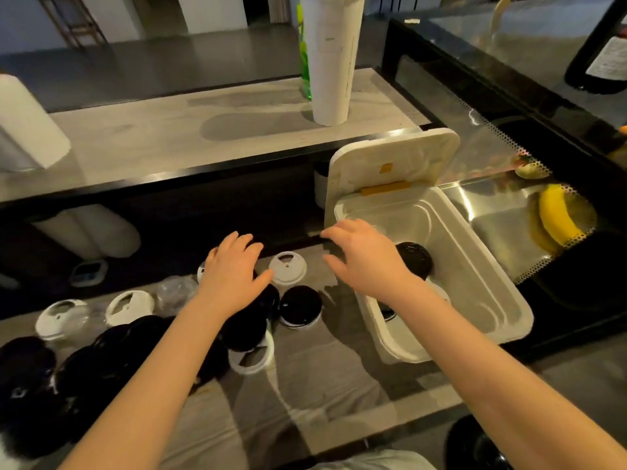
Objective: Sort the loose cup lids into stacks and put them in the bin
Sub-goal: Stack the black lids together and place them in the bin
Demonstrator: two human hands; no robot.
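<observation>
Several loose cup lids lie on the grey counter: black lids (300,305) and white lids (287,268), spread from the centre to the far left, with a clear lid (176,293) among them. A white bin (475,266) with its hinged cover up stands at the right; a black lid stack (415,259) sits inside it. My left hand (234,273) hovers palm down over black lids at the centre, fingers spread, holding nothing. My right hand (366,256) hangs over the bin's left rim, fingers spread and empty.
A tall stack of white paper cups (330,59) stands on the raised shelf behind, with a green bottle beside it. A white roll (27,127) sits at the far left. A glass display case with a banana (556,215) lies to the right.
</observation>
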